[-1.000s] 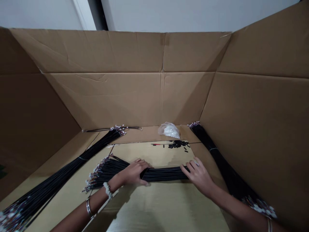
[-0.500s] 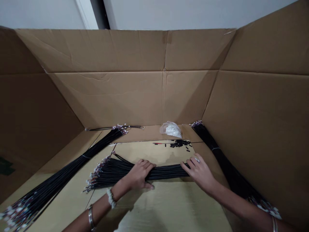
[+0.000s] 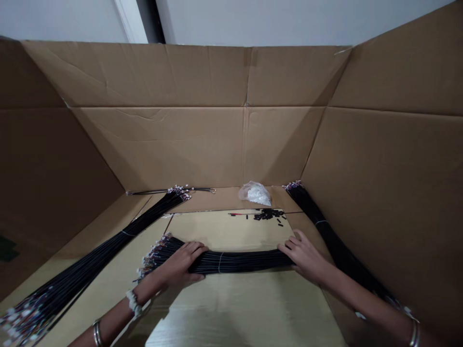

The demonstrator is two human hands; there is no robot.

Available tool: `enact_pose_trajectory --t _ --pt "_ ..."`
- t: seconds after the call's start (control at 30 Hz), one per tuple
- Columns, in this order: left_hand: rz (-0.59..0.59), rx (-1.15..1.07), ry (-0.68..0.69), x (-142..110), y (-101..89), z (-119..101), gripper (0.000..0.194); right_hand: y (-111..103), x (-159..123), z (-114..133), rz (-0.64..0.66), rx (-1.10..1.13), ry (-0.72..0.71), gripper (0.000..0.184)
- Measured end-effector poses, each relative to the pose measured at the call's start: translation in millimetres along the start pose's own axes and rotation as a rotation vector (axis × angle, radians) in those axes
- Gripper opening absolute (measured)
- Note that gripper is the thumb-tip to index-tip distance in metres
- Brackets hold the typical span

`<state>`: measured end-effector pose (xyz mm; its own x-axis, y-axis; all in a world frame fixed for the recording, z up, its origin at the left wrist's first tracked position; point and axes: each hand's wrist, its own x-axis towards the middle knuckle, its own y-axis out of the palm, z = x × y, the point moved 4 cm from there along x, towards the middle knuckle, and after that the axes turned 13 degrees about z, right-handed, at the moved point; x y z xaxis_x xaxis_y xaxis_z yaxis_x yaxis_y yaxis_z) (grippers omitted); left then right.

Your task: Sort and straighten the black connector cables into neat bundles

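Observation:
A bundle of thin black cables point(image 3: 238, 260) lies crosswise on the pale board point(image 3: 238, 308) in front of me, tied near its middle with a light band. My left hand point(image 3: 181, 262) is wrapped round the bundle near its left end, where small connectors fan out. My right hand point(image 3: 302, 255) grips the bundle's right end, fingers curled over it.
High cardboard walls point(image 3: 202, 144) enclose the work area on three sides. A long black cable bundle point(image 3: 101, 255) runs diagonally on the left, another point(image 3: 325, 236) along the right wall. A small clear bag of white parts point(image 3: 254, 194) and several loose black pieces point(image 3: 267, 215) lie at the back.
My left hand slid leftward along the bundle toward its connector end, uncovering the light tie band. The right hand shifted slightly right. The bundle now looks tighter and straighter.

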<state>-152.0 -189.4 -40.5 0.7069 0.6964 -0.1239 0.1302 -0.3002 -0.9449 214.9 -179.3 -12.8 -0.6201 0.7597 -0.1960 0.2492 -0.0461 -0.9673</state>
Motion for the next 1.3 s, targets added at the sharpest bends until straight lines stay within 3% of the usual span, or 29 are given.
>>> enact_pose_trajectory --t 0.2,0.43,0.6,0.87,1.03,1.1,1.17,1.2,1.3 --pt "-0.035 0.057 0.053 2 5.6 -7 0.057 -1 13 11 0.245 0.101 0.083 0.056" --pt "0.008 0.184 0.049 6 7.1 -5 0.052 -14 60 75 0.272 0.149 -0.029 0.067" --pt "0.008 0.222 0.062 8 13.0 -1 0.049 -19 88 110 0.284 0.286 0.006 0.069" --pt "-0.016 0.194 0.083 -4 8.0 -3 0.062 -10 91 109 0.191 0.363 0.081 0.060" --pt "-0.061 0.230 -0.014 -30 5.5 15 0.068 -7 90 110 0.135 0.352 0.057 0.060" --pt "-0.057 0.251 -0.049 -37 -3.2 21 0.069 -6 89 111 0.118 0.347 0.053 0.061" --pt "-0.065 0.255 -0.061 -47 -24.7 20 0.068 -5 88 111 0.112 0.347 0.058 0.060" --pt "-0.095 0.249 -0.071 -54 -40.8 17 0.065 -5 88 112 0.114 0.347 0.062 0.059" --pt "-0.311 0.270 -0.268 -97 -97.6 -2 0.048 -5 87 112 0.122 0.348 0.080 0.054"
